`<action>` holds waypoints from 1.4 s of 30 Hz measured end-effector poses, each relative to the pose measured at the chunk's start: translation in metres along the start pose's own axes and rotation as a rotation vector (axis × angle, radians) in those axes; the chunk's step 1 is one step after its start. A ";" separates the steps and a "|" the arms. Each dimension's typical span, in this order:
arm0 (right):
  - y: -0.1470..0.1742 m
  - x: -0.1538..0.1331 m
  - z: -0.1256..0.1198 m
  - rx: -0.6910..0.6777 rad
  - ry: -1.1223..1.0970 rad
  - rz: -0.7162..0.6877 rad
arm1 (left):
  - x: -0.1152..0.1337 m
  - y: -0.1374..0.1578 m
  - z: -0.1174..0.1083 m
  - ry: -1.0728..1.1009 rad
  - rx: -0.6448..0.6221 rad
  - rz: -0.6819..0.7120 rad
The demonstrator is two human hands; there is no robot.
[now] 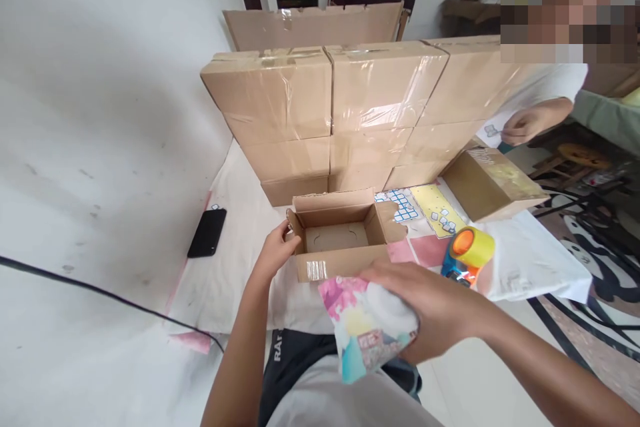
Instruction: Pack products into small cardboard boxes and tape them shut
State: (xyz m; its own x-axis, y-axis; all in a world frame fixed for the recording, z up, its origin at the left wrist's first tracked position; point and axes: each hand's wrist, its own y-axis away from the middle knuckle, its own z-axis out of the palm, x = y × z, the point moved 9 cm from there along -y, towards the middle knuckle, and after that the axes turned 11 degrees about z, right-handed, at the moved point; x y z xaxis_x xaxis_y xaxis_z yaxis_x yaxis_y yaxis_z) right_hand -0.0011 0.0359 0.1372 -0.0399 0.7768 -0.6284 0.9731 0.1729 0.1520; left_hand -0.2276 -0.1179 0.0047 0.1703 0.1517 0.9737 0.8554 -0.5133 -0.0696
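An open cardboard box (313, 268) stands on the table in front of me, and its inside shows bare cardboard. My left hand (279, 248) is closed on the box's left side flap, thumb towards the inside. On the near side of the box, above my lap, my right hand (425, 303) grips a soft plastic packet (367, 330) printed in pink, white, yellow and turquoise. The packet is tilted and slightly blurred, and its contents cannot be made out. My right fingertips are partly hidden behind it.
Taped cartons (373, 90) form a wall behind the box. A tape dispenser with yellow tape (473, 247) lies at the right, near another open carton (493, 187). A black phone (207, 233) lies left. Beyond the cartons is another person's hand (535, 123).
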 end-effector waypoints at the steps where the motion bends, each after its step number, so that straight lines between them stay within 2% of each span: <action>1: -0.003 -0.008 -0.018 0.060 0.011 0.005 | 0.002 0.005 0.003 -0.002 -0.026 0.000; 4: -0.030 -0.012 -0.054 0.227 0.145 0.041 | 0.005 0.017 0.009 -0.004 -0.074 0.001; 6: -0.061 -0.001 -0.053 0.235 0.272 0.059 | 0.005 0.022 0.011 0.000 -0.080 0.008; 10: -0.120 0.038 -0.005 0.086 0.468 0.084 | 0.004 0.023 0.009 0.026 -0.062 0.030; 13: -0.143 0.066 0.029 -0.005 0.548 0.121 | 0.004 0.019 0.007 0.040 -0.042 0.048; 16: -0.149 0.077 0.045 -0.035 0.600 0.105 | 0.005 0.014 0.006 0.036 -0.032 0.053; 21: -0.150 0.079 0.052 -0.040 0.682 0.099 | 0.003 0.014 0.006 0.013 -0.022 0.050; 24: -0.149 0.076 0.049 -0.049 0.661 0.103 | 0.004 0.017 0.006 0.021 -0.014 0.059; 27: -0.135 0.066 0.030 -0.037 0.512 0.093 | 0.001 0.023 0.003 0.036 0.013 0.065; 29: -0.114 0.060 -0.001 0.124 0.359 0.087 | -0.005 0.026 0.000 0.045 0.052 0.063; 30: -0.099 0.062 -0.022 0.278 0.287 0.104 | -0.007 0.028 -0.001 0.052 0.069 0.066; 32: -0.055 0.080 -0.061 0.670 0.148 0.205 | -0.010 0.031 0.001 0.063 0.084 0.091; 34: -0.008 0.112 -0.074 0.992 -0.066 0.336 | -0.005 0.033 0.005 0.078 0.076 0.149; 35: 0.010 0.130 -0.068 1.078 -0.211 0.380 | -0.002 0.035 0.007 0.083 0.075 0.178; 36: 0.019 0.145 -0.057 1.104 -0.376 0.391 | 0.003 0.037 0.008 0.091 0.082 0.205; 38: 0.022 0.161 -0.029 1.064 -0.633 0.347 | 0.008 0.042 0.005 0.100 0.139 0.221; 40: 0.015 0.158 -0.009 1.018 -0.746 0.256 | 0.011 0.047 -0.004 0.175 0.245 0.239; 42: 0.008 0.145 0.001 0.987 -0.741 0.161 | 0.013 0.047 -0.010 0.345 0.308 0.317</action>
State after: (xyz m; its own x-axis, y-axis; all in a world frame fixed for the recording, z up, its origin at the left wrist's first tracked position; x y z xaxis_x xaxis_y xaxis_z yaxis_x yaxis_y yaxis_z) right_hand 0.0007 0.1490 0.0470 -0.0788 0.1629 -0.9835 0.7222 -0.6707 -0.1690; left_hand -0.1903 -0.1485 0.0160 0.3167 -0.2811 0.9059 0.9008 -0.2102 -0.3801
